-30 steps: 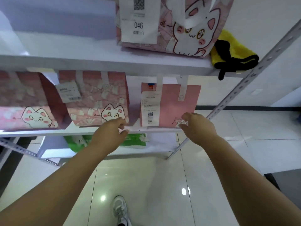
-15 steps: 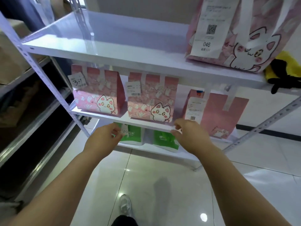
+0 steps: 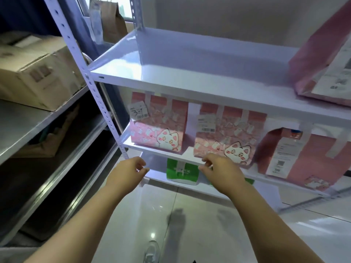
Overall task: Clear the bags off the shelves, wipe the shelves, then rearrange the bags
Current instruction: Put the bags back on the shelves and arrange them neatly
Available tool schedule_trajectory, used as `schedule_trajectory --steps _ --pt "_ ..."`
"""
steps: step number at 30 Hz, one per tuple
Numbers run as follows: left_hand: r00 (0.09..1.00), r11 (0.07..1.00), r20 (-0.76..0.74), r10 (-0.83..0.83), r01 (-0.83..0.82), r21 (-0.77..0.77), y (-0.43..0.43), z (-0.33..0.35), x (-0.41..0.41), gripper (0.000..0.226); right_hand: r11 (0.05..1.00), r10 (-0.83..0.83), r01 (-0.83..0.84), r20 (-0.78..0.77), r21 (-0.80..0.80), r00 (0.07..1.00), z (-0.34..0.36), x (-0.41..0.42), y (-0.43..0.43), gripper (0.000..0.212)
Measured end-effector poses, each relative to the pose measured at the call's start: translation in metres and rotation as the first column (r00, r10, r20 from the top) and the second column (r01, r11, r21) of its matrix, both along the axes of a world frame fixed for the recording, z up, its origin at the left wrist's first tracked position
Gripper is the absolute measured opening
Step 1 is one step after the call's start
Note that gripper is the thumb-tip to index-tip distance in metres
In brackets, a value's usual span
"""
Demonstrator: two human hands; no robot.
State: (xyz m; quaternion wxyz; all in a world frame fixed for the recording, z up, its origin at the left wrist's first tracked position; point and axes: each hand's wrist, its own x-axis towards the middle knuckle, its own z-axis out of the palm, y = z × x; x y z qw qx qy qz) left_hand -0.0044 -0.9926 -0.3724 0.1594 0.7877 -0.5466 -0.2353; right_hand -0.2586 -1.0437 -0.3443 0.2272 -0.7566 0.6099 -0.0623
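At 7 o'clock, our left hand (image 3: 129, 171) is hanging loosely curled, gripping nothing. At 5 o'clock, our right hand (image 3: 220, 168) is curling by the middle shelf (image 3: 161, 151) edge, its grasp unclear, partly hiding a green bag (image 3: 180, 171). Beyond, three pink bags (image 3: 228, 130) are standing. At 2 o'clock, the frame is cutting off a fourth bag (image 3: 319, 54).

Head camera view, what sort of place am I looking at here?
Probably a storeroom or an order pickup area. Slotted metal shelving holds pink cat-print bags, each with a printed label, and a cardboard box sits on the neighbouring rack.
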Motion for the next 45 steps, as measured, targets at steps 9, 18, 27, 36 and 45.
schedule_trajectory --steps 9,18,27,36,45 --pt "0.992 0.993 0.069 -0.107 0.103 0.056 -0.076 -0.031 0.099 0.030 0.988 -0.109 0.109 -0.007 0.112 0.994 -0.030 0.092 -0.060 0.030" --pt "0.995 0.997 -0.079 -0.066 0.070 0.042 -0.155 -0.056 0.113 0.028 0.944 -0.240 0.248 -0.061 0.220 0.969 -0.053 0.116 -0.125 0.042" --pt "0.986 0.999 -0.164 0.006 0.000 0.035 -0.184 -0.081 0.120 0.032 0.885 -0.339 0.346 -0.078 0.313 0.938 -0.075 0.126 -0.146 0.037" --pt "0.997 0.999 -0.069 0.045 -0.046 -0.005 -0.146 -0.065 0.115 0.018 0.902 -0.411 0.405 0.007 0.148 0.912 -0.077 0.107 -0.107 0.034" --pt "0.988 0.996 -0.141 0.063 -0.070 -0.047 -0.045 -0.033 0.103 0.018 0.938 -0.322 0.287 0.178 0.195 0.930 -0.043 0.079 -0.026 0.019"
